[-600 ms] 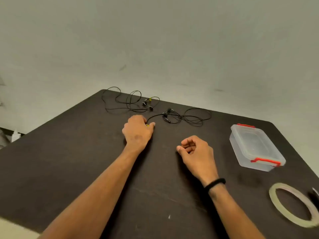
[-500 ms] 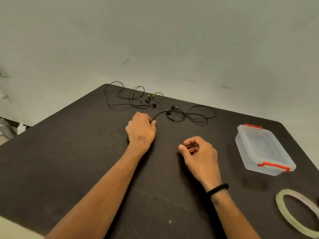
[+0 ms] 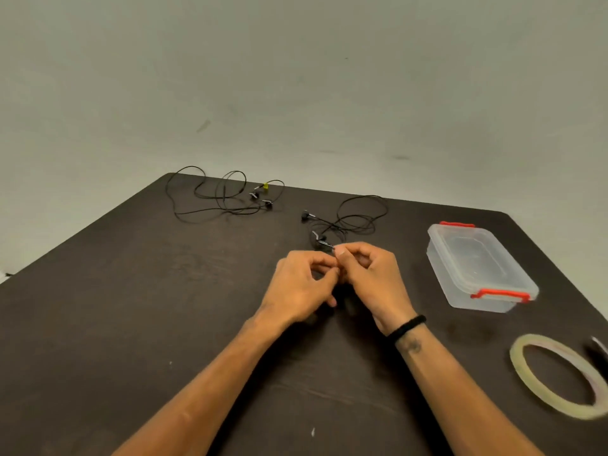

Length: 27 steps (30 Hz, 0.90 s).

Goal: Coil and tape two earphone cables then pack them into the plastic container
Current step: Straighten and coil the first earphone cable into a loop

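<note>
Two black earphone cables lie loose on the dark table (image 3: 108,324). The far left earphone cable (image 3: 214,199) sprawls near the back edge with a small yellow tag. The nearer earphone cable (image 3: 355,218) lies tangled at centre back, one end drawn toward me. My left hand (image 3: 299,284) and my right hand (image 3: 371,278) meet at the table's middle, fingertips together, both pinching that cable's end. A closed clear plastic container (image 3: 477,268) with red clips stands to the right. A roll of clear tape (image 3: 559,373) lies flat at the front right.
A pale wall rises behind the table's back edge. A dark object (image 3: 600,353) is partly cut off at the right edge beside the tape roll.
My left hand has drawn the nearer cable's end back toward me. My right hand moved in to meet it and now pinches the cable too. The cable tangle shifted nearer.
</note>
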Motion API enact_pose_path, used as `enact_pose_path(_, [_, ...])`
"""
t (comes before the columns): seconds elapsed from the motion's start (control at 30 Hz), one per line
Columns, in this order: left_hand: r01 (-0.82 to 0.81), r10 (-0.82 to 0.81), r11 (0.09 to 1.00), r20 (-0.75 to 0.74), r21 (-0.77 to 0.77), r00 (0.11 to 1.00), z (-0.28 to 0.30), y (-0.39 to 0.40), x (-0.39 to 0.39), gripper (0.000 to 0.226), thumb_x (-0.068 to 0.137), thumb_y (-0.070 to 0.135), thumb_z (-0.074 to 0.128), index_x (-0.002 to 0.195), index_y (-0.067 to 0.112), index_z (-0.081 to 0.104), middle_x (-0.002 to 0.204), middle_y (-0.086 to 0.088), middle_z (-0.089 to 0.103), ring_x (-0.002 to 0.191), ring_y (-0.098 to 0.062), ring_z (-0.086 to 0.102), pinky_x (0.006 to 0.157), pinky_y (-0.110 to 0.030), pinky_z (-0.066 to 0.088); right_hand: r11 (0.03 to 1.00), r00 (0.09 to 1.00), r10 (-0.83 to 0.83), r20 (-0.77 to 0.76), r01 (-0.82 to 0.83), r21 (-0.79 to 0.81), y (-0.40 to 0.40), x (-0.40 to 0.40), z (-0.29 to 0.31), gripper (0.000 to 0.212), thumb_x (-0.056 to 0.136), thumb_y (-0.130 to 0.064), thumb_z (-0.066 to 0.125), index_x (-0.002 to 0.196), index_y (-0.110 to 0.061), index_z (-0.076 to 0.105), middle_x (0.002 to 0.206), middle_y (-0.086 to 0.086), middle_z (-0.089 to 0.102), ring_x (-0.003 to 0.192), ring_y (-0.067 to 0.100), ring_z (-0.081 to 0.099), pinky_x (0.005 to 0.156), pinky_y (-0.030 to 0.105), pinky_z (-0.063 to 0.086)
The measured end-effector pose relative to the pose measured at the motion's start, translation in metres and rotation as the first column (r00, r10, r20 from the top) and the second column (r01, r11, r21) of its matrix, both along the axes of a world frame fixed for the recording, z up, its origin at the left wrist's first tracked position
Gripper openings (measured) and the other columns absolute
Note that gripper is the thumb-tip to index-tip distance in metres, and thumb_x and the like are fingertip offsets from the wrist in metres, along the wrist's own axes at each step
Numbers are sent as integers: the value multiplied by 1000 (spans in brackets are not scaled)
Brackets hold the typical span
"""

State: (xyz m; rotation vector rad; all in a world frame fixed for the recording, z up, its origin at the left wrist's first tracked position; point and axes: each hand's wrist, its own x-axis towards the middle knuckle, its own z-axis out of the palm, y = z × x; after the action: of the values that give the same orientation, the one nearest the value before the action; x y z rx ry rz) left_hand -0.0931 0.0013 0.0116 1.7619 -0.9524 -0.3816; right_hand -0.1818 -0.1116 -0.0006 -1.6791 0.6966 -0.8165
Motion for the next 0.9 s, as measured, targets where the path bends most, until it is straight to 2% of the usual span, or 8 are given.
enact_pose_path(0.13, [-198, 247, 959, 258, -202, 934, -5, 3, 21, 20, 92, 17, 64, 105, 28, 74, 90, 11, 75, 78, -7, 72, 73, -26, 55, 993, 994, 105, -19, -106, -48, 1, -4, 0, 17, 105, -4, 58, 106, -2, 74, 81, 9, 76, 68, 12, 68, 63, 22, 57])
enact_pose_path(0.23, [62, 12, 988, 462, -143, 887, -12, 5, 29, 37, 100, 19, 56, 136, 24, 63, 120, 7, 72, 111, -9, 65, 96, -23, 49, 977, 985, 161, -55, -167, -131, 5, -8, 3, 19, 108, -10, 54, 107, -3, 72, 79, 3, 74, 67, 11, 63, 60, 20, 51])
enact_pose_path(0.37, [173, -137, 984, 416, -51, 899, -13, 7, 31, 25, 104, 27, 50, 118, 22, 71, 87, 5, 73, 78, -14, 67, 76, -33, 54, 979, 990, 140, -33, -143, -146, 5, -9, 3, 23, 111, -22, 50, 105, -8, 67, 75, -2, 65, 58, 1, 52, 59, 20, 42])
enact_pose_path(0.43, [73, -69, 997, 583, 18, 810, -11, 8, 39, 28, 101, 38, 51, 99, 20, 72, 81, 6, 68, 82, -19, 62, 78, -41, 52, 979, 992, 122, -31, -126, -159, 4, -8, 2, 23, 111, -25, 50, 103, -12, 67, 74, -3, 62, 55, 2, 46, 59, 24, 37])
enact_pose_path(0.5, [-120, 49, 992, 789, 32, 613, -14, 11, 53, 37, 99, 48, 48, 85, 22, 70, 82, 5, 64, 90, -24, 58, 87, -42, 47, 975, 993, 113, -37, -118, -186, 6, -7, 3, 22, 110, -25, 51, 98, -17, 68, 75, -1, 63, 53, 7, 47, 57, 23, 39])
enact_pose_path(0.6, [-446, 247, 895, 840, -7, 483, -16, 21, 75, 27, 98, 41, 55, 94, 23, 75, 104, 0, 65, 113, -30, 54, 112, -62, 29, 952, 995, 72, -76, -91, -293, 6, -7, 2, 24, 110, -27, 53, 92, -23, 68, 81, 2, 70, 74, 23, 63, 66, 22, 47])
enact_pose_path(0.77, [-795, 558, 587, 636, 151, 533, -6, 62, 111, 34, 86, 15, 66, 120, 21, 71, 146, -20, 41, 146, -43, 22, 115, -80, 4, 927, 999, -54, -3, 50, -372, -6, -10, 0, 19, 109, -20, 54, 101, -18, 72, 82, -8, 75, 74, 4, 68, 70, 16, 52])
enact_pose_path(0.9, [-648, 478, 733, 520, 209, 708, 6, 62, 93, 76, 82, 12, 68, 152, 25, 42, 161, -21, 21, 155, -43, -1, 119, -76, 4, 904, 997, -73, -33, 52, -425, -8, -10, -3, 21, 109, -10, 49, 107, -16, 69, 87, -8, 75, 80, 3, 69, 73, 10, 51])
